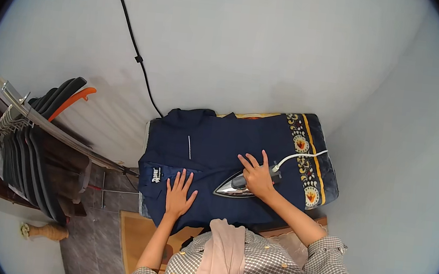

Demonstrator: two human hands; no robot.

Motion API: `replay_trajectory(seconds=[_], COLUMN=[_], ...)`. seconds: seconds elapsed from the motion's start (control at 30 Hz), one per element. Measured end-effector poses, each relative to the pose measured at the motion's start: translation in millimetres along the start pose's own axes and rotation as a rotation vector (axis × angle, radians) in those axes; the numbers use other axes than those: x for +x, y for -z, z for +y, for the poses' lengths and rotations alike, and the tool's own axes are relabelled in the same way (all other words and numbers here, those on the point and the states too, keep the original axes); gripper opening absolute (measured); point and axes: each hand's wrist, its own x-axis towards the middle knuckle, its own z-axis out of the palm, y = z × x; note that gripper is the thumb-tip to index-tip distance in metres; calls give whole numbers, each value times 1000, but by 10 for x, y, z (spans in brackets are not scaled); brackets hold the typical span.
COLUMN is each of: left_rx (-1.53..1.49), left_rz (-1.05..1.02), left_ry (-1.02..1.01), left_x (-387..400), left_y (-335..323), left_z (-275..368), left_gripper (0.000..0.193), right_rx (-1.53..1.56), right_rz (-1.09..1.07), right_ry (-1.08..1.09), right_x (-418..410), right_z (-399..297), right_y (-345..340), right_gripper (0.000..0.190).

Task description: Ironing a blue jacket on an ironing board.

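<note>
A navy jacket (219, 137) lies spread over a padded ironing surface, its collar end at the left and a thin white line on the chest. My left hand (179, 199) rests flat on it beside the collar opening, fingers apart, just right of a sewn-in label (156, 175) that bears writing. On the jacket's right part sits a clothes iron (234, 186), its pointed tip facing left. My right hand (258, 179) is over its handle, with several fingers stretched out beyond it. A white cord (300, 155) leaves the iron's rear and runs right.
Patterned dark cloth (311, 178) covers the ironing surface's right end. At left stands a metal clothes rack (59, 130) with black hangers (27, 169) and an orange hanger (70, 101). A black cable (129, 21) hangs down the wall behind. A vase (49, 232) is at lower left.
</note>
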Motion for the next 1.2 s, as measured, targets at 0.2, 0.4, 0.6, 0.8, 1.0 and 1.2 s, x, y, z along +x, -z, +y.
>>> replay_trajectory(seconds=[0.2,0.4,0.6,0.8,1.0,1.2], left_rx=[3,5,-33,-30,-29,-28], left_rz=[-4,-10,-34,-43,-50,-53], left_ry=[-5,-5,11,6,10,11], left_x=[5,12,7,11,19,19], left_y=[0,-1,63,35,34,35], left_z=[1,-5,21,12,13,15], left_gripper=[65,65,66,66,67,66], right_rx=[-50,-144,-141,-197,-177,-95], right_rz=[-30,-64,-85,-108,-135,-161], right_ry=[-76,-261,-361,-364,-360,-222], right_x=[-55,-307,-596,-602,-588,-348], right_z=[260,755,1014,1001,1028,920], right_y=[24,223,347,366,365,287], right_gripper=[17,15,12,13,14,14])
